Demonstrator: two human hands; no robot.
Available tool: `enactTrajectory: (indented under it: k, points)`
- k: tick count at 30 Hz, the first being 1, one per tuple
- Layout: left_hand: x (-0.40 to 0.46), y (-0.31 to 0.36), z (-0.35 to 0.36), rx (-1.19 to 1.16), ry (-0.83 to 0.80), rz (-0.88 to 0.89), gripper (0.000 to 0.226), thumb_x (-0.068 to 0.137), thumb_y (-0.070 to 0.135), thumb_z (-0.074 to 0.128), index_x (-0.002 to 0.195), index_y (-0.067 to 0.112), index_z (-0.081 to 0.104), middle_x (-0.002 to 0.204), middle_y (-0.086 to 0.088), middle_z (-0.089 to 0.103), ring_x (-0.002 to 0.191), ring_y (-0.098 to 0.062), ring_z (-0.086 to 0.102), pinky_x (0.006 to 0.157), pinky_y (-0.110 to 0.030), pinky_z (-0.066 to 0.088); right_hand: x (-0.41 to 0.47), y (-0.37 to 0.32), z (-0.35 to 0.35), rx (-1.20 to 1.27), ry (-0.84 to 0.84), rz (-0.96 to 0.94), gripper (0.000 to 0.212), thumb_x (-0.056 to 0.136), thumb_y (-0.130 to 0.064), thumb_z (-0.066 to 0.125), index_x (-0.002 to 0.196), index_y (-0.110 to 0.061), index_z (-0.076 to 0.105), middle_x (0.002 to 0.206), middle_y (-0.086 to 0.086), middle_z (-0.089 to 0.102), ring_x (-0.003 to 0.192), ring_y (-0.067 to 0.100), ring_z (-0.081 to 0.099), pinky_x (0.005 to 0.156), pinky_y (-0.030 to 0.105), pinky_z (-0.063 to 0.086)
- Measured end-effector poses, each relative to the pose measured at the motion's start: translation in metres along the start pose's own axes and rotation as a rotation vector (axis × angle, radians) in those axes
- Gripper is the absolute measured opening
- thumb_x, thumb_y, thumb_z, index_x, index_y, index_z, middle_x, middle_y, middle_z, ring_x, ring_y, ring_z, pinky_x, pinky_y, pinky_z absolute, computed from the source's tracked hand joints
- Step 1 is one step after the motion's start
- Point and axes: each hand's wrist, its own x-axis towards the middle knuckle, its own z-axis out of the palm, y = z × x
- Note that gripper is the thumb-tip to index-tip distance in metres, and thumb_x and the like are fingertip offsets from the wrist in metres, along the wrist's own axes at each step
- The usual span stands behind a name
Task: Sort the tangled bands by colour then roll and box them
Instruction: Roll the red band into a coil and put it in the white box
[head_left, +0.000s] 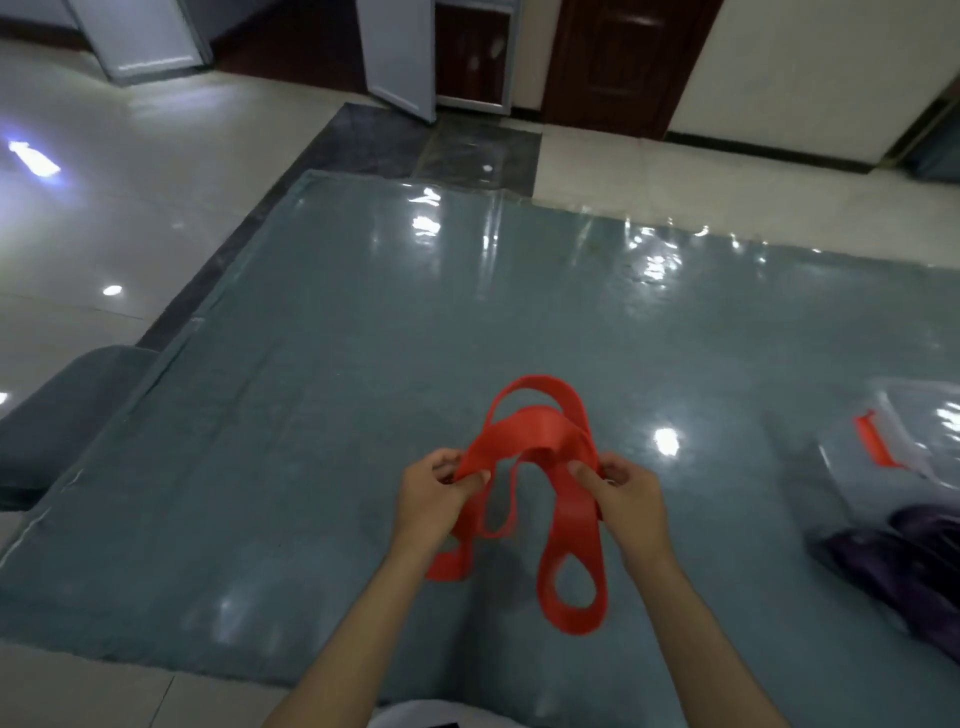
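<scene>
A tangle of red bands hangs in the air between my two hands, above a grey-blue mat. My left hand pinches the left end of the tangle. My right hand grips the right side, where a wide red loop droops down past my wrist. A thinner red loop arches up behind the wide one. At the right edge lies a dark purple band pile. Beyond it stands a clear plastic box with a red latch.
The mat is covered by shiny clear plastic and lies on pale floor tiles. A grey cushioned seat stands at the mat's left edge. Doors and white cabinet panels line the far wall.
</scene>
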Motion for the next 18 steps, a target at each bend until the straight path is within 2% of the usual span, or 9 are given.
enactTrajectory:
  k: [2,5,9,13,15,18]
  points:
    - [-0.011,0.009,0.021,-0.017,-0.1,0.005,0.019,0.083,0.001,0.085,0.09,0.017,0.076,0.081,0.008,0.081,0.075,-0.001,0.074,0.073,-0.015,0.058,-0.014,-0.006,-0.019,0.129,0.025,0.071,0.01,0.09,-0.01,0.081,0.087,-0.001,0.077,0.087,0.029,0.075,0.071,0.026,0.066,0.07,0.043,0.055]
    - [-0.025,0.013,0.057,-0.038,-0.235,-0.017,0.017,0.089,0.003,0.08,0.098,0.017,0.078,0.091,0.003,0.083,0.083,-0.007,0.076,0.079,-0.019,0.06,-0.035,-0.012,-0.053,0.238,0.113,0.142,0.009,0.087,-0.008,0.083,0.095,-0.007,0.078,0.09,0.018,0.081,0.07,0.022,0.074,0.061,0.031,0.06]
    - [-0.045,0.01,0.105,-0.119,-0.305,-0.089,0.019,0.092,-0.001,0.075,0.098,0.016,0.077,0.086,0.002,0.082,0.075,-0.007,0.075,0.069,-0.017,0.058,-0.061,0.004,-0.108,0.306,0.328,0.19,0.033,0.081,-0.008,0.088,0.102,-0.019,0.065,0.089,0.013,0.079,0.071,0.022,0.072,0.064,0.03,0.057]
    - [-0.075,0.005,0.159,-0.109,-0.418,-0.111,0.022,0.092,-0.003,0.074,0.102,0.016,0.075,0.087,0.0,0.083,0.074,-0.006,0.076,0.064,-0.017,0.057,-0.094,0.032,-0.166,0.32,0.423,0.183,0.039,0.081,-0.008,0.089,0.095,-0.027,0.058,0.081,0.01,0.073,0.072,0.022,0.068,0.06,0.026,0.055]
    - [-0.093,0.003,0.191,-0.078,-0.456,-0.106,0.029,0.091,-0.005,0.074,0.108,0.018,0.067,0.086,-0.001,0.082,0.07,-0.008,0.075,0.06,-0.019,0.057,-0.11,0.045,-0.2,0.316,0.474,0.19,0.038,0.078,-0.016,0.092,0.092,-0.03,0.059,0.078,0.007,0.073,0.071,0.023,0.068,0.06,0.029,0.056]
    - [-0.122,0.0,0.244,-0.056,-0.483,-0.091,0.043,0.091,-0.006,0.074,0.106,0.025,0.048,0.076,-0.002,0.079,0.058,-0.012,0.067,0.053,-0.025,0.056,-0.13,0.061,-0.258,0.355,0.541,0.211,0.044,0.063,-0.039,0.095,0.091,-0.031,0.061,0.086,0.017,0.074,0.075,0.027,0.071,0.071,0.042,0.059]
